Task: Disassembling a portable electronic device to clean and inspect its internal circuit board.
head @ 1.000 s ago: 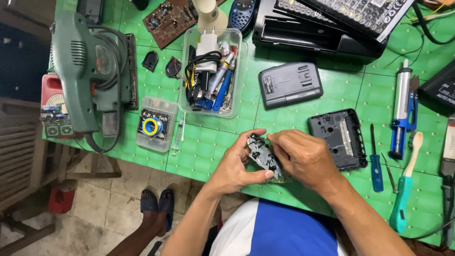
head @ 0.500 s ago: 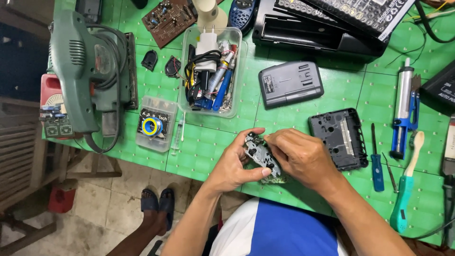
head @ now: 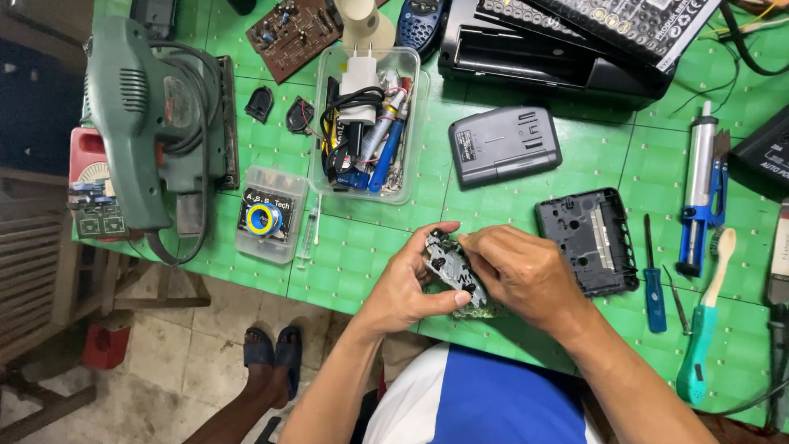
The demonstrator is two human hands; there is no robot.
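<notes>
1. While both hands clamp the mechanism [head: 454, 275], a small grey metal-and-plastic assembly held just above the near edge of the table [head: 370, 255], it is best kept low there so any loose part drops onto the green surface.
2. Left hand [head: 408, 284] cups it from below and the side, thumb across its near end; a steady cradle looks wise.
3. Right hand [head: 526, 275] covers its far side, fingertips pressing on top; light pressure seems safest on such thin parts.
4. Just right lies the open black shell [head: 590, 240], near enough to reach.
5. Beyond it rest a blue screwdriver [head: 654, 288] and a toothbrush [head: 705, 329].
</notes>
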